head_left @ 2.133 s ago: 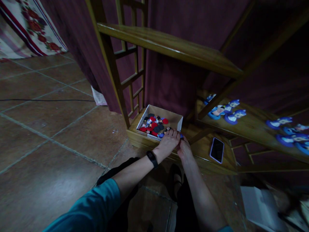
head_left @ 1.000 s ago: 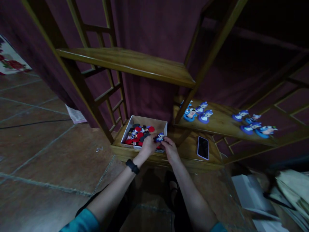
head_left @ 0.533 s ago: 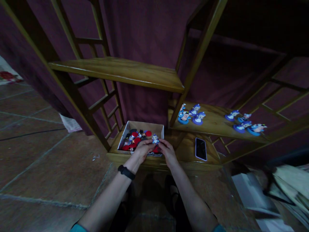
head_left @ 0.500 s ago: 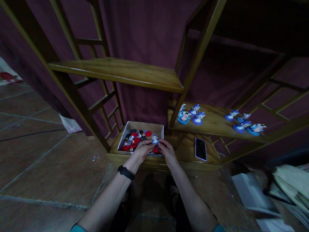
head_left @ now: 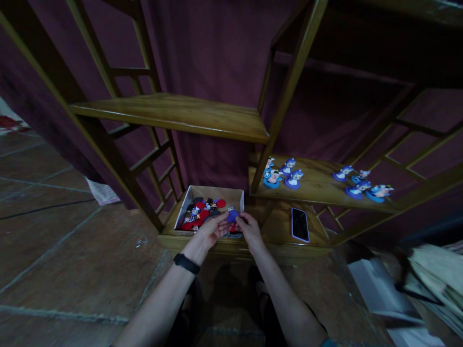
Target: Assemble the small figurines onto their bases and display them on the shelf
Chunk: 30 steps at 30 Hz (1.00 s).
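Note:
Between my two hands is a small figurine (head_left: 232, 216), its round purple base turned toward me. My left hand (head_left: 214, 228) pinches it from the left, a black band around the wrist. My right hand (head_left: 249, 228) has its fingertips closed on the right side of the same figurine. Both hands are over the front right part of an open cardboard box (head_left: 237, 194). Inside the box lies a heap of small figurines (head_left: 202, 212) with red, black and purple round bases. The figurine's front is mostly hidden.
Several figurines on purple and blue bases stand on the wooden shelf (head_left: 314, 189) to the right, in two groups. A phone (head_left: 300, 224) lies on the lower board. An upper shelf (head_left: 173, 113) juts above the box. White boxes (head_left: 379, 289) sit on the floor at right.
The figurine has been turned in my hands: its painted front showed before, and its purple base faces me now. My view has shifted slightly.

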Each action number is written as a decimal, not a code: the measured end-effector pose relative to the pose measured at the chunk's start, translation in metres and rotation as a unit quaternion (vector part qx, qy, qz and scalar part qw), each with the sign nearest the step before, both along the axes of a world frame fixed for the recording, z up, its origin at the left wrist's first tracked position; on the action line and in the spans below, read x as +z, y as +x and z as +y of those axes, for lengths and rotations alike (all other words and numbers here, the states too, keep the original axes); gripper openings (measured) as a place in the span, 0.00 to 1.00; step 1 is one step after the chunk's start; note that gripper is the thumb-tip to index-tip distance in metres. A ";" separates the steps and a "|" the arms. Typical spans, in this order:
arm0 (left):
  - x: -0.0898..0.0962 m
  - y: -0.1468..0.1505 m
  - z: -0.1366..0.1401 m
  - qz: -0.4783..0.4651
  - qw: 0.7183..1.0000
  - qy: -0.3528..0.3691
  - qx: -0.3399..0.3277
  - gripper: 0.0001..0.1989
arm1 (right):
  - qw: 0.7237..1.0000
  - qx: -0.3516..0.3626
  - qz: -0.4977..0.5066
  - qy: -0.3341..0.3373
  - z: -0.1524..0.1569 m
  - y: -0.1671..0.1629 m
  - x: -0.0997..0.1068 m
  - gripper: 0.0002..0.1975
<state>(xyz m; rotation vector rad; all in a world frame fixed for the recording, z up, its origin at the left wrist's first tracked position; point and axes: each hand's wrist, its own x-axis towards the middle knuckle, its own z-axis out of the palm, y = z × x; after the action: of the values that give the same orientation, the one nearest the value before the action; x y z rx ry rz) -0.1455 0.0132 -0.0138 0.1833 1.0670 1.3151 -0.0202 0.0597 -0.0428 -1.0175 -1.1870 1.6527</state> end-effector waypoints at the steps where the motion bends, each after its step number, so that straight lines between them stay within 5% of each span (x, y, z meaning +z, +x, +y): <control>1: 0.001 0.000 0.000 -0.005 1.000 -0.004 -0.001 0.08 | 1.000 -0.001 -0.002 0.006 0.001 0.000 -0.001 0.16; 19: 0.007 0.005 -0.002 -0.022 0.997 -0.046 -0.063 0.20 | 1.000 -0.009 0.024 -0.012 -0.002 -0.001 0.008 0.14; 30: 0.009 0.005 -0.002 -0.047 0.997 -0.040 -0.038 0.15 | 0.999 -0.021 0.008 0.023 0.000 0.000 0.003 0.12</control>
<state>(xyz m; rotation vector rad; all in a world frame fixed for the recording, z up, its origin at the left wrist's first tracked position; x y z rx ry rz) -0.1410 0.0109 -0.0043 0.1000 1.0202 1.1989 -0.0206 0.0601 -0.0403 -0.9932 -1.1800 1.5909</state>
